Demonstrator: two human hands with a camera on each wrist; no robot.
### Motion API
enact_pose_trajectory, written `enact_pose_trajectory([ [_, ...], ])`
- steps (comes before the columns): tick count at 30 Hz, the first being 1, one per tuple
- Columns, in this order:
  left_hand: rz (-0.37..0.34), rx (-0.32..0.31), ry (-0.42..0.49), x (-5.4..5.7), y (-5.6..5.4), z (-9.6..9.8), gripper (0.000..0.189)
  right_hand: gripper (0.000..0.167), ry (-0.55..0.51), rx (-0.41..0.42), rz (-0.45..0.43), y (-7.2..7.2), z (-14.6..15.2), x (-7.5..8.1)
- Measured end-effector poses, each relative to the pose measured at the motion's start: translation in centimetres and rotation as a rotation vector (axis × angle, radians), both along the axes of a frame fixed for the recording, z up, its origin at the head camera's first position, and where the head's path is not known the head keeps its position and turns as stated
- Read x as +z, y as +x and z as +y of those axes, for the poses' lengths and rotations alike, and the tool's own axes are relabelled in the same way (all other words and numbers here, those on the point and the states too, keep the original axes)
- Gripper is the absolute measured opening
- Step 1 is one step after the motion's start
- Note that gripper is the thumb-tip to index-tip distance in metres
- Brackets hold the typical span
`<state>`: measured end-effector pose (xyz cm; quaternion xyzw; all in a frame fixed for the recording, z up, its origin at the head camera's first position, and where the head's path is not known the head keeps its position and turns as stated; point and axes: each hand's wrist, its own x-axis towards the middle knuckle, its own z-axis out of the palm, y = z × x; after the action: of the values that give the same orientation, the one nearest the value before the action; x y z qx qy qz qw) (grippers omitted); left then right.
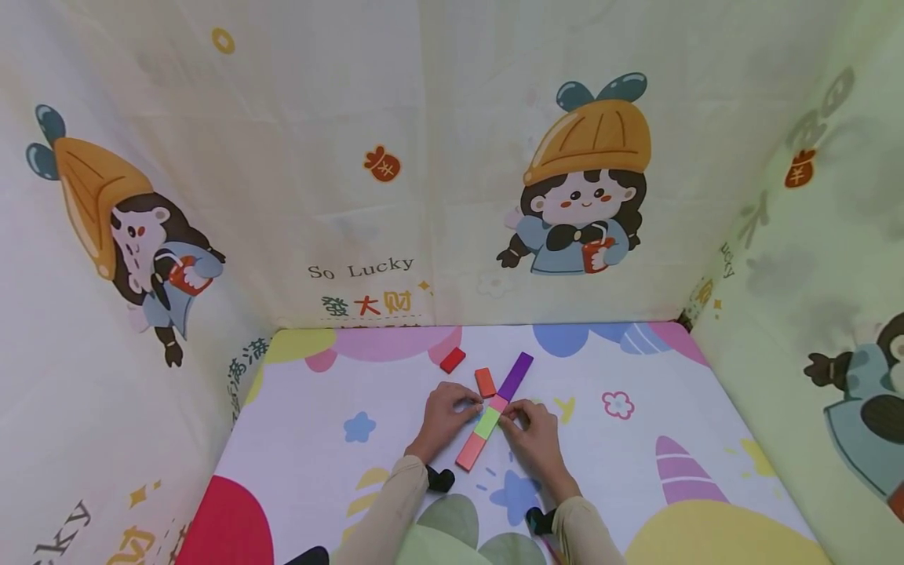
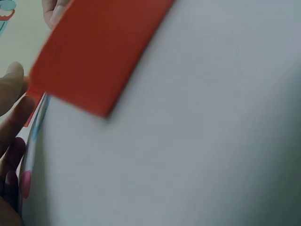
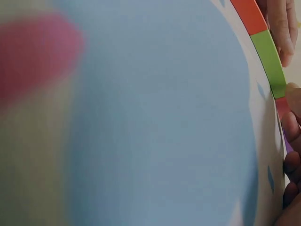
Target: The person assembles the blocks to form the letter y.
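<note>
A diagonal row of flat blocks lies on the patterned table: a long purple block (image 1: 515, 376) at the far end, then a small pink block (image 1: 497, 403), a green block (image 1: 487, 422) and a salmon block (image 1: 471, 452). My left hand (image 1: 446, 416) is at the row's left side, its fingertips near the pink and green blocks. My right hand (image 1: 534, 439) touches the opposite side with thumb and forefinger, around where pink meets green. In the right wrist view the green block (image 3: 269, 63) shows beside those fingertips. An orange block (image 2: 96, 52) looms large in the left wrist view.
Beyond my left hand an orange block (image 1: 485, 382) lies close to the row, and a red block (image 1: 453, 360) sits farther back. Printed cloth walls (image 1: 466, 188) enclose the table (image 1: 304, 439) at the back and both sides.
</note>
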<state>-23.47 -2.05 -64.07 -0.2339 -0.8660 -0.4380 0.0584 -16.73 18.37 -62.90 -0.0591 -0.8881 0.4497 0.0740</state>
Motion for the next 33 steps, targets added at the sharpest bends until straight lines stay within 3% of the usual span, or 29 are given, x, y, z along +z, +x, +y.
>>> enact_pose_trajectory([
  [9, -0.068, 0.042, 0.061, -0.1, -0.2, -0.2, 0.018, 0.012, -0.035, 0.000, -0.026, 0.1, 0.0, -0.1],
  [12, 0.025, 0.095, 0.037, 0.7, -0.5, -0.1, 0.019, 0.012, -0.041, 0.002, -0.026, 0.0, 0.1, 0.0],
  [15, 0.127, 0.195, -0.018, 1.8, -1.1, 0.0, 0.025, 0.012, -0.058, 0.000, -0.026, 0.0, 0.1, 0.1],
  [17, 0.144, 0.264, -0.053, 2.5, -1.7, 0.1, 0.031, 0.012, -0.065, 0.001, -0.026, 0.0, 0.1, 0.2],
  [19, 0.102, 0.305, -0.070, 3.1, -2.3, 0.1, 0.038, 0.012, -0.068, 0.000, -0.029, 0.0, 0.1, 0.2],
  [22, -0.002, 0.310, -0.101, 3.5, -3.0, 0.0, 0.045, 0.012, -0.074, -0.004, -0.033, 0.1, 0.0, 0.2],
  [28, -0.114, 0.258, -0.159, 3.2, -4.0, -0.3, 0.040, 0.012, -0.080, -0.008, -0.015, 0.2, 0.0, 0.1],
  [33, -0.158, 0.210, -0.106, 3.1, -4.4, -0.3, 0.038, 0.017, -0.069, 0.003, 0.039, 0.3, 0.0, 0.2],
])
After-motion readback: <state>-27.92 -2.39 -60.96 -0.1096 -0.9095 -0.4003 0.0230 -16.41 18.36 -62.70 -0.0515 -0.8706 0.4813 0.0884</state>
